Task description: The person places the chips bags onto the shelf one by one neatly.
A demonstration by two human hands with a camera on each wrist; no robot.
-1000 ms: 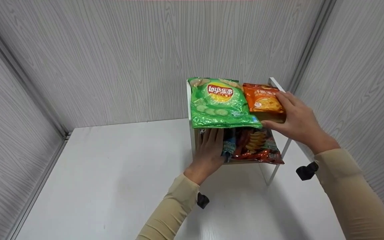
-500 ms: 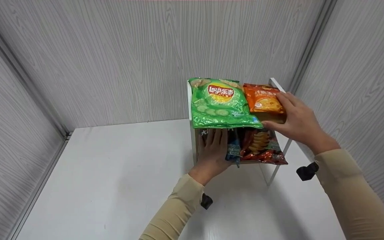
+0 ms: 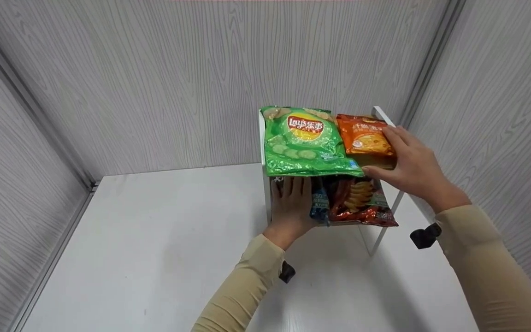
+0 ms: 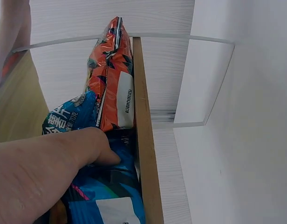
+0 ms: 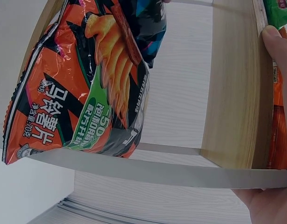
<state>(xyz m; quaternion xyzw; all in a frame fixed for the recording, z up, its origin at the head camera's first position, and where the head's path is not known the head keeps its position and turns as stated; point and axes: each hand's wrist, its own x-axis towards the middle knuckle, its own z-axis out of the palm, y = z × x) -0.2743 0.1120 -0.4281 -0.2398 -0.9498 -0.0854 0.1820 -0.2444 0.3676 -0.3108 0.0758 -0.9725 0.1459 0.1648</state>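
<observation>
My left hand (image 3: 293, 205) reaches under the upper shelf, its fingers straight over a blue bag of potato chips (image 3: 319, 203) on the lower shelf. In the left wrist view the thumb lies against the blue foil. Right beside it sits a red and black chip bag (image 5: 73, 93), its lower end sticking out past the shelf front. With my right hand (image 3: 413, 161) I grip the right side of the white rack (image 3: 378, 240), the thumb on the upper shelf's front edge (image 5: 262, 93) and the fingers over the side rail. The hand hides part of that rail.
On the upper shelf, a green Lay's bag (image 3: 307, 143) overhangs the front, beside an orange snack bag (image 3: 367, 133). The rack stands on a white table (image 3: 155, 249), close to the grey wood-grain back wall (image 3: 155, 83) and the right wall (image 3: 510, 101).
My left hand shifted a little right, then slightly back. The blue bag went with it, and the red and black bag slid slightly right. My right hand stays in place.
</observation>
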